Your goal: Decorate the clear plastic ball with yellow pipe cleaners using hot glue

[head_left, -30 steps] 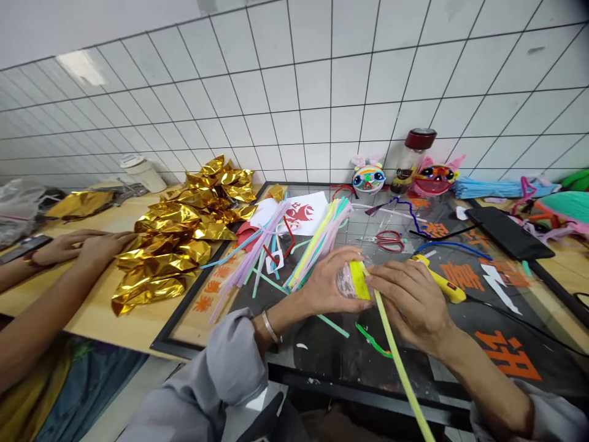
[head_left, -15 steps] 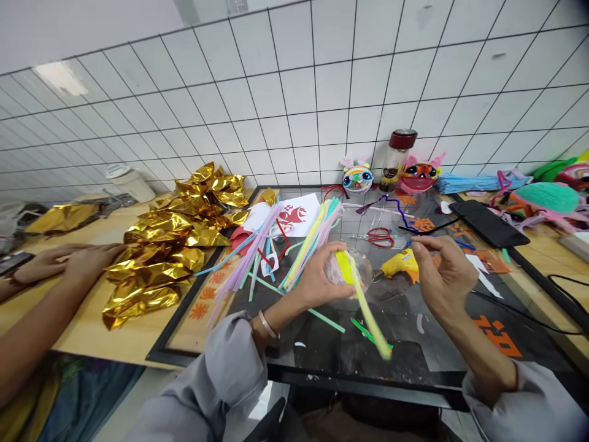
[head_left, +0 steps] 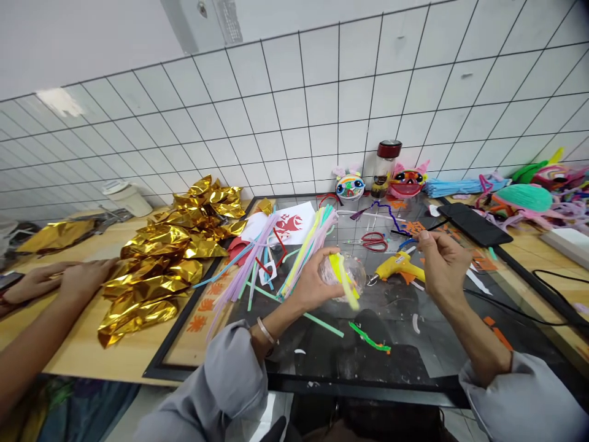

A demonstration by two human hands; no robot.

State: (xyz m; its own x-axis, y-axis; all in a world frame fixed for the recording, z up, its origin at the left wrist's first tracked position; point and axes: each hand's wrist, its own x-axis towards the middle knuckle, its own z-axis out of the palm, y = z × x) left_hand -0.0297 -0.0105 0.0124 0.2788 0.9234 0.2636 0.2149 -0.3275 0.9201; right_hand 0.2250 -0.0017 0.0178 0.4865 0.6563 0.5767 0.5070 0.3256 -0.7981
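A: So, biggest first. What carries it all?

B: A wooden counter (head_left: pixel 115 362) with a dark framed mat (head_left: pixel 414 356) on it. A heap of gold foil (head_left: pixel 161 258) lies on the wood to the left, and a co-worker's hands (head_left: pixel 73 279) rest flat beside it, well apart from the work.

A: And on the mat?

B: A fan of coloured sticks (head_left: pixel 304 245) runs from the far edge toward the left hand (head_left: pixel 315 283). That hand is wrapped around a clear ball (head_left: pixel 356 270), held just above the mat near its middle.

A: How would the ball handle?

B: It looks like light, thin, smooth plastic. I would judge it slippery and easy to dent, so a cupped palm from the side, as here, suits it better than a hard pinch.

A: What about the right hand (head_left: pixel 442 264)?

B: It is raised off the mat with the fingers curled and the thumb against the forefinger. I cannot tell whether anything thin sits between them.

A: Is anything in the way?

B: A yellow glue gun (head_left: pixel 396 264) lies between the two hands, its nozzle toward the ball. Red scissors (head_left: pixel 373 240) lie just beyond it.

A: Any smaller things?

B: A yellow strip (head_left: pixel 345 279) runs across the ball and hangs off its near side. It seems soft and floppy, and best taken near the ball. A green scrap (head_left: pixel 368 339) lies on the mat below.
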